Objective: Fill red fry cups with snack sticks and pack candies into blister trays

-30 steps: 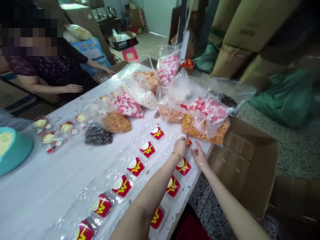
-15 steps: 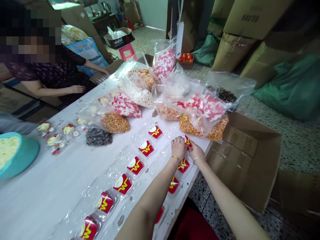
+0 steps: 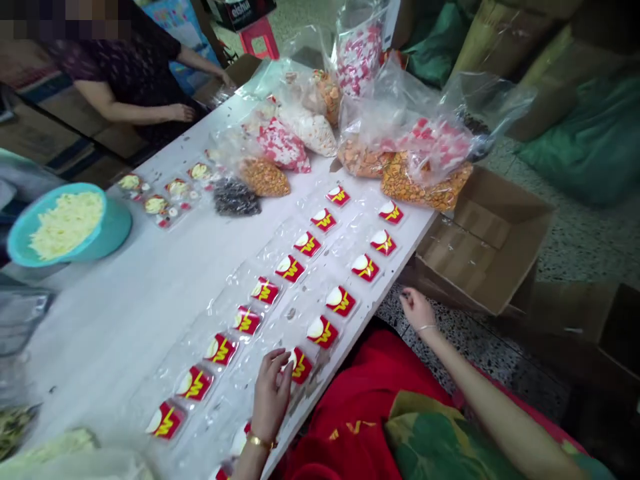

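Observation:
My left hand hovers at the near end of the front row, fingers bent and apart, beside a red carton-shaped piece with a yellow zigzag and a white patch. Nothing shows in its grasp. Off the table's edge, above the floor, my right hand has its fingers curled in, with nothing visible in them. Two rows of clear plastic trays lie along the white table, with similar red pieces in their compartments. Part of the front row is hidden behind my left forearm.
Clear bags of orange bits, pink-and-white bits and dark bits crowd the far end. A turquoise bowl of pale yellow pieces stands at left, near filled packs. An open carton is at right. Another person sits opposite.
Both hands have left the far end of the front row. My left hand has come nearer along the row; my right has drawn back off the table. The view has tilted down.

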`<state>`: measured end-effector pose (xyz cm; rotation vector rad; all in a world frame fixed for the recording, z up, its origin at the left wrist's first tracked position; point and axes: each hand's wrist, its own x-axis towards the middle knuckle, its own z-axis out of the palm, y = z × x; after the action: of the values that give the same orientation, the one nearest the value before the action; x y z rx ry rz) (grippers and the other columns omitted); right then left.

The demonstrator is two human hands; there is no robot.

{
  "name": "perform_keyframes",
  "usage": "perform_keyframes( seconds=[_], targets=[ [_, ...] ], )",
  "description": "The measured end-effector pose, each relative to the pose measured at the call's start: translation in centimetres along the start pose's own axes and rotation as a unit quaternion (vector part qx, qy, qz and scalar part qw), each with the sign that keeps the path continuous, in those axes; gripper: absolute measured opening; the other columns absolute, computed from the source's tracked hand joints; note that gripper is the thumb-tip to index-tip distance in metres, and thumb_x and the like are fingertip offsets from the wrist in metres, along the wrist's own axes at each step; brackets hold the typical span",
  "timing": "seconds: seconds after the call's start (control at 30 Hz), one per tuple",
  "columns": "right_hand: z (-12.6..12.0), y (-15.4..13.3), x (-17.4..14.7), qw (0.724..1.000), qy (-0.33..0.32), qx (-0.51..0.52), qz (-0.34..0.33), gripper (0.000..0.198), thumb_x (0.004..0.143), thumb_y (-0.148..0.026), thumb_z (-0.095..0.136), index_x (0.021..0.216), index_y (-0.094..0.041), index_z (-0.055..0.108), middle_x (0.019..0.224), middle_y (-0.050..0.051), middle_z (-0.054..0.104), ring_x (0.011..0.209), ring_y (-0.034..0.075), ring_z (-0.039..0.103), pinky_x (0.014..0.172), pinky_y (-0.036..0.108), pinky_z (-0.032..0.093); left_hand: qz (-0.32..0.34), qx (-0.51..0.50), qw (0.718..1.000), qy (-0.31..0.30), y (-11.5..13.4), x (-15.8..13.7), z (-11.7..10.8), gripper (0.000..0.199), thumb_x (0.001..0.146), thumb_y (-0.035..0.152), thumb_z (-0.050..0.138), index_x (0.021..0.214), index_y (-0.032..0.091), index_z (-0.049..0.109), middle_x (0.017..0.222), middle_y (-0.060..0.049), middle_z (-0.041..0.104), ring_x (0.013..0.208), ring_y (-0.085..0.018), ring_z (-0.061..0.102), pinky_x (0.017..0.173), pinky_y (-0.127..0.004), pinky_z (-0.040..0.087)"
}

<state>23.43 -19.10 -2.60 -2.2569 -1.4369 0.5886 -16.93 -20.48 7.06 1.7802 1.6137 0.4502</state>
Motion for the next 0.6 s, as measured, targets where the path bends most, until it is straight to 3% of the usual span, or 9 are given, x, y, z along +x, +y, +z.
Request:
perform_keyframes(
  seconds=[0.13,0.3,0.47,0.6],
  targets=[
    [4.5,-2.5,-12.6,0.986,-0.145,-0.039,-0.067,0.024,0.086,-0.027,0.045,0.098,-0.015,0.063,0.088,0.010,0.061,0.080,0.022,0.059,0.077,0.034,0.048,-0.050,-0.033,0.998,0.029,-5.1,-9.7,-3.5,0.027,0.089,0.038,0.047,0.099,0.020,0.064,0.106,-0.010,0.057,0.098,-0.022,0.059,0.082,-0.039,0.054],
    [10.7,-8.1,-23.9,0.932,-0.309,-0.085,-0.172,0.032,0.083,-0.027,0.055,0.113,-0.018,0.062,0.114,0.012,0.059,0.108,0.025,0.052,0.093,0.037,0.042,-0.040,-0.040,0.997,0.056,-7.8,-16.9,-7.9,0.025,0.090,0.035,0.045,0.097,0.019,0.064,0.099,-0.008,0.061,0.093,-0.019,0.060,0.082,-0.036,0.052],
    [15.7,-9.1,-27.6,0.854,-0.437,-0.138,-0.247,0.043,0.074,-0.025,0.069,0.115,-0.020,0.062,0.122,0.012,0.057,0.118,0.029,0.046,0.098,0.043,0.038,-0.069,-0.039,0.992,0.095,-8.6,-21.8,-9.7,0.020,0.090,0.030,0.048,0.096,0.020,0.064,0.098,-0.006,0.062,0.094,-0.018,0.060,0.082,-0.033,0.051],
    [19.4,-5.6,-27.0,0.812,-0.493,-0.191,-0.249,0.033,0.076,-0.021,0.070,0.108,-0.021,0.064,0.117,0.012,0.060,0.114,0.028,0.051,0.097,0.045,0.040,-0.148,-0.042,0.974,0.164,-7.7,-24.5,-6.9,0.018,0.089,0.028,0.051,0.097,0.022,0.065,0.101,-0.005,0.063,0.097,-0.019,0.060,0.086,-0.035,0.050]
  ],
)
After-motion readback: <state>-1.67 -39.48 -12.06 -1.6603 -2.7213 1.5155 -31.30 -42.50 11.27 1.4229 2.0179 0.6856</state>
